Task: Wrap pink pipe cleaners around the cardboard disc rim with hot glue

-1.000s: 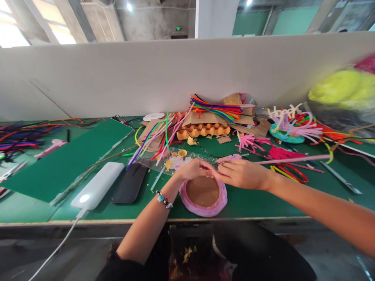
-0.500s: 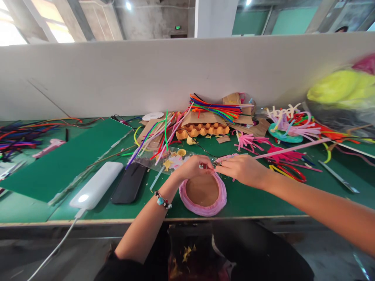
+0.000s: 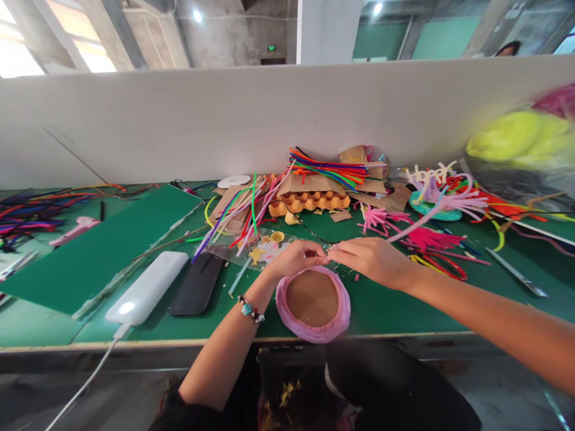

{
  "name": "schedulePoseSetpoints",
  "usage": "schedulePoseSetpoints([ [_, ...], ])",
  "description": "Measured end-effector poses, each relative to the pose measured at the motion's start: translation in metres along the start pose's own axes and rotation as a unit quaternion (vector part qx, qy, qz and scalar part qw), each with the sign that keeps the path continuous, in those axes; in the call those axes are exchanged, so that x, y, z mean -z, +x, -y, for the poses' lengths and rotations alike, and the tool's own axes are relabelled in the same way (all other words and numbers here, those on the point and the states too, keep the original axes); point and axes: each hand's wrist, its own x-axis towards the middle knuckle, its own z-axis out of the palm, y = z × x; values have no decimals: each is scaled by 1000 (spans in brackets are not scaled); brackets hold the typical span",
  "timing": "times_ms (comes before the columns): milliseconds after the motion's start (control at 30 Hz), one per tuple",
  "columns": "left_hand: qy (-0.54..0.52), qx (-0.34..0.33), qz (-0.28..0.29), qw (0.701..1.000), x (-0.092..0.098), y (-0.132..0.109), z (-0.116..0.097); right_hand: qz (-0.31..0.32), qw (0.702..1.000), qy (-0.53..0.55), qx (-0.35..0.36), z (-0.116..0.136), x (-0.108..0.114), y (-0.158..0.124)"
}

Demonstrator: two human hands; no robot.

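Observation:
A round piece with a brown centre and a thick pink rim (image 3: 284, 311) lies on the green table near its front edge. My left hand (image 3: 300, 257) is at its far side, fingers closed in a pinch; what they hold is too small to make out. Fingertip to fingertip with it, my right hand (image 3: 371, 258) is closed on a pink pipe cleaner (image 3: 415, 225), whose long end sticks out to the right behind the hand. Both hands are just above the far part of the rim.
A white power bank (image 3: 150, 287) with a cable and a black phone (image 3: 197, 287) lie left. Behind are an orange egg carton (image 3: 309, 202), bundled pipe cleaners (image 3: 336, 167) and cardboard scraps. Pink pipe-cleaner pieces (image 3: 431, 238) and a metal strip (image 3: 516, 272) lie right.
The pink rimmed piece sits slightly nearer the front edge, with its far rim less covered by the hands. The pink pipe cleaner's free end has swung up and left.

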Motion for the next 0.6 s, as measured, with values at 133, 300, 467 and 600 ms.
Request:
schedulePoseSetpoints([
  [133,-32,2,19,999,2,0,2,-15,989,-112,99,2,0,2],
  [300,10,-18,-3,1000,0,-1,0,57,996,-70,4,5,1,11],
  [467,-11,-43,-9,999,0,-2,1,188,954,224,-66,-6,9,20],
  [600,-46,-26,15,999,2,-2,2,194,941,273,-40,-13,12,21],
])
